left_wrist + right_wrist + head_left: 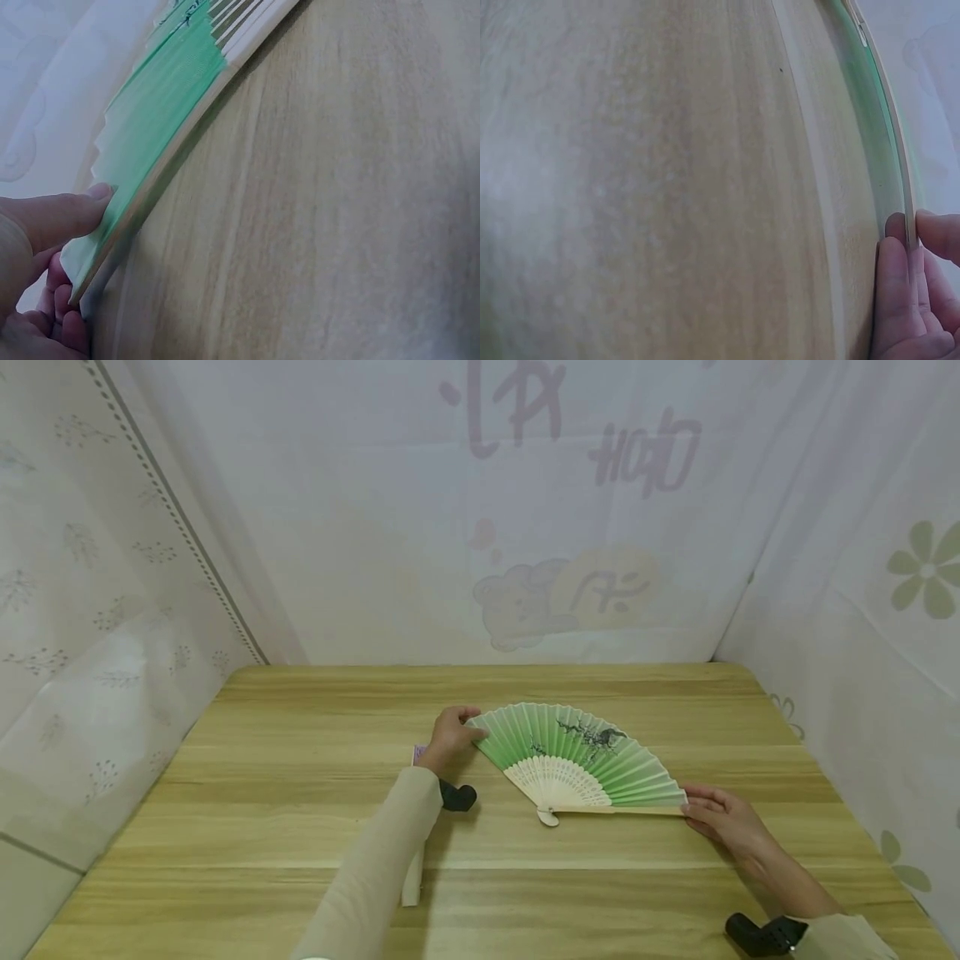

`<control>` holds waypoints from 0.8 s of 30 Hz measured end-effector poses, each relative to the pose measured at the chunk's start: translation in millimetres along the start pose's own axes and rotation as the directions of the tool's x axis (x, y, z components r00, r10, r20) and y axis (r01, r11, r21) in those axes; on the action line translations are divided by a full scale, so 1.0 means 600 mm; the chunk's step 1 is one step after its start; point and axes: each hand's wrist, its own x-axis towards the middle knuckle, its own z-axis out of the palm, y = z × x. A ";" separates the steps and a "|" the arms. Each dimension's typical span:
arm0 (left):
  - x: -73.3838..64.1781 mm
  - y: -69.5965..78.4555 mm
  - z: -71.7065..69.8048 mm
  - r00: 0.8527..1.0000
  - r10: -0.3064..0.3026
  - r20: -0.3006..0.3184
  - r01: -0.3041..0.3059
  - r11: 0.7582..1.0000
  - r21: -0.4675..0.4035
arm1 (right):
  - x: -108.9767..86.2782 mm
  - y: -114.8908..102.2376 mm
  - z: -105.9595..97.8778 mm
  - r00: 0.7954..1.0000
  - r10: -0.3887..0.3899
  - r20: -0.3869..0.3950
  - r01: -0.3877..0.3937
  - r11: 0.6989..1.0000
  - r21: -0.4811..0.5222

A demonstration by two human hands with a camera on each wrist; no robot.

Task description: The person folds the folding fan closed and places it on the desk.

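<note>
A green folding fan [581, 752] is spread wide over the wooden table, its pale ribs meeting at a pivot toward the person. Dark branch-like artwork decorates its pleated leaf. My left hand [452, 737] pinches the fan's left end, thumb on the face and fingers behind, as the left wrist view shows. At the other end, my right hand [727, 827] pinches the tip of the right outer rib between thumb and fingers. In the right wrist view that rib [900, 150] runs edge-on up from the fingertips.
A long, narrow pale box [412, 881] with a purple-marked end lies on the table [600, 893], partly hidden beneath the left forearm. Printed cloth hangs behind the table [375, 527] and along both sides. Each wrist wears a black camera mount.
</note>
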 end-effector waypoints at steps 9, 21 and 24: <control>-0.001 0.003 -0.005 0.999 -0.027 0.016 0.028 0.998 -0.050 | 0.001 -0.007 0.001 1.000 0.024 0.006 -0.024 1.000 -0.006; -0.005 0.014 -0.011 1.000 0.012 0.009 -0.012 1.000 0.001 | 0.007 -0.009 0.001 0.999 0.030 0.012 -0.030 0.998 -0.057; -0.005 0.015 -0.012 1.000 0.022 0.014 -0.022 1.000 0.010 | 0.008 -0.009 0.002 0.999 0.035 0.008 -0.035 0.997 -0.067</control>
